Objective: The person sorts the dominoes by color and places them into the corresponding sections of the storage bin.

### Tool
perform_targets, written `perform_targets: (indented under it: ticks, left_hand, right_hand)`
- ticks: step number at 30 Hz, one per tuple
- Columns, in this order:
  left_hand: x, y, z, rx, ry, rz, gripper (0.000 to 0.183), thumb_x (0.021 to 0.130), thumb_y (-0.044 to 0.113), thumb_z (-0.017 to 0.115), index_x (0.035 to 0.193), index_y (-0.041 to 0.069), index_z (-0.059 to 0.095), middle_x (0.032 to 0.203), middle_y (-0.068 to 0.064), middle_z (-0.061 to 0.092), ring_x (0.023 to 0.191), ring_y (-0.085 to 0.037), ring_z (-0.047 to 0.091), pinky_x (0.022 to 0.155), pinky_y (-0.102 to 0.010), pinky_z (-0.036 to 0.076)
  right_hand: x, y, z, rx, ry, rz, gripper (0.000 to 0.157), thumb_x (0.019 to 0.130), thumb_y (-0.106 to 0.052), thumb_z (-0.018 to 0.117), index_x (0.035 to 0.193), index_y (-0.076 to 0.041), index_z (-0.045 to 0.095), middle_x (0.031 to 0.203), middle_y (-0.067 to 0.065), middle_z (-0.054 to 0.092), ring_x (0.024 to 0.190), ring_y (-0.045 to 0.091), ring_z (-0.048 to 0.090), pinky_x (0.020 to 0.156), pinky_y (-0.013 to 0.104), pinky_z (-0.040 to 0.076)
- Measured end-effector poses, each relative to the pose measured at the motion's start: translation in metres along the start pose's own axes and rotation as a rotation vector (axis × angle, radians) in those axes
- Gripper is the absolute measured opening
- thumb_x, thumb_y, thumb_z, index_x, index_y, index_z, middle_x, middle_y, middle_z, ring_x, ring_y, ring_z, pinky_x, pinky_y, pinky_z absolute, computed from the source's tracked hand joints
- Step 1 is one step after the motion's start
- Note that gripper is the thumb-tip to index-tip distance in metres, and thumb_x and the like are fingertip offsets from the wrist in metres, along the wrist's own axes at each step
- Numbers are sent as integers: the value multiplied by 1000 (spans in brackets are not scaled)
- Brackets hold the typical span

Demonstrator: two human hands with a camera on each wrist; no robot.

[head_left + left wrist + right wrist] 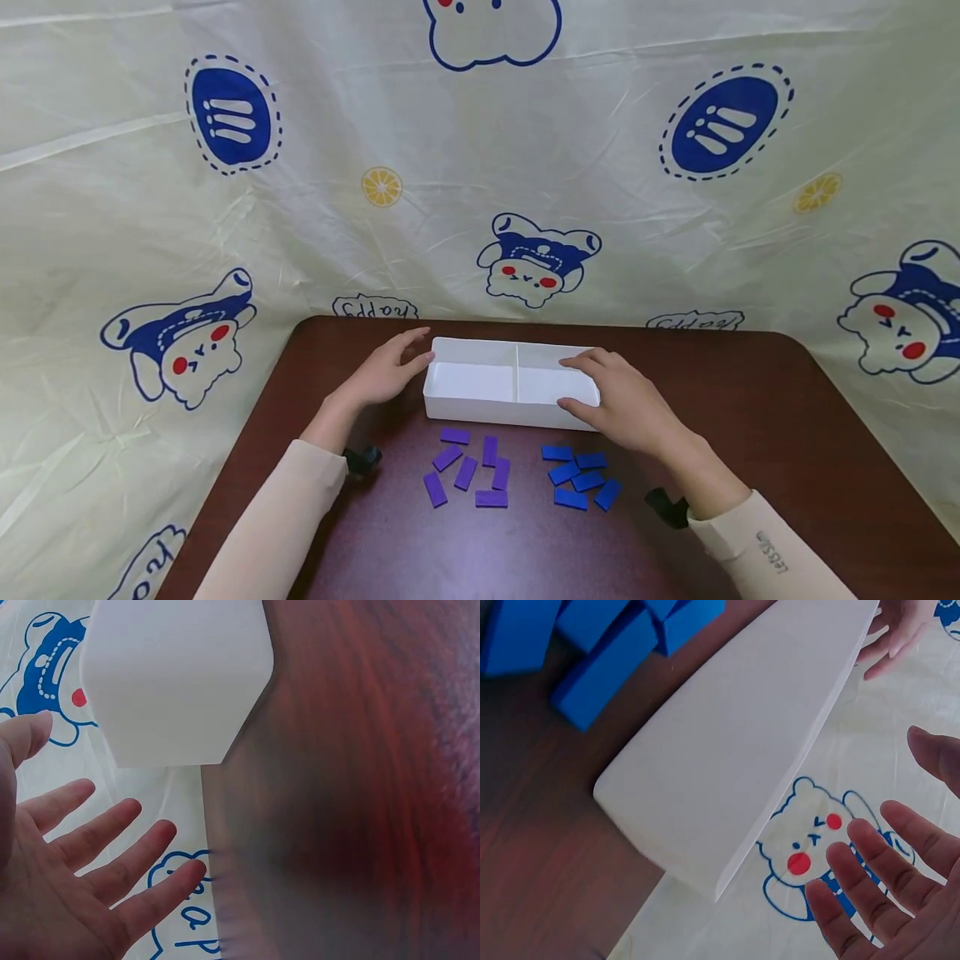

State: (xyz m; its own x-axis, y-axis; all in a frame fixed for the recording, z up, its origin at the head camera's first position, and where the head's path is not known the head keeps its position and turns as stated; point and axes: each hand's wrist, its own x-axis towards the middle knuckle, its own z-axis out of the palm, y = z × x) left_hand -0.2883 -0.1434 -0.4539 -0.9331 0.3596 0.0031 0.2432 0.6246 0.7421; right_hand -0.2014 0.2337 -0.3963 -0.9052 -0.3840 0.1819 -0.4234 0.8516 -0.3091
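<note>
A white two-compartment box [480, 411] lies lengthwise across the far part of the brown table, a thin divider [517, 373] between its halves. By its left end is my left hand [385, 369], thumb close to the end wall. In the left wrist view that hand [82, 877] has its fingers spread, with nothing in them. My right hand [628, 400] is at the box's right end and overlaps it in the head view. Spread, relaxed fingers of this hand [900, 885] show in the right wrist view, holding nothing, beside the box [727, 727].
Several purple tiles [465, 473] are scattered on the table [420, 550] in front of the box's left half. Several blue tiles [588, 481] lie in a loose cluster before its right half, some touching. A printed pale cloth [315, 217] hangs behind the table's far edge.
</note>
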Motion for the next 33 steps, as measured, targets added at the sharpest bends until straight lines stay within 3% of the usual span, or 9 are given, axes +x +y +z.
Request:
perform_targets:
  ticks: [6,11,24,33]
  left_hand:
    - [-1,-1,4,-45,-2,-14,64,106,47,54,161,20,36,162,-12,43,146,-37,46,118,-58,39]
    - [-4,-2,9,-91,0,-28,61,107,43,54,162,21,35,161,-12,43,146,-37,46,118,-59,39]
    - [-6,-7,23,-180,-5,-31,61,109,34,52,164,20,29,160,-17,43,144,-40,48,116,-58,41]
    - [-6,-8,29,-208,6,23,56,111,27,49,163,20,31,158,-22,45,139,-40,53,115,-58,42]
  right_hand:
    - [-3,-11,8,15,-6,-27,50,93,-38,78,135,-13,66,124,5,68,110,26,67,86,47,59]
    - [-5,-20,15,25,-21,-66,46,93,-37,77,131,-14,68,117,4,69,104,23,68,82,42,58]
    - [-4,-43,35,49,-83,-116,47,92,-39,78,131,-14,67,115,3,70,103,19,69,83,40,58]
    - [-1,-54,47,45,-144,-103,49,94,-39,77,134,-14,66,120,3,71,108,22,70,88,42,59]
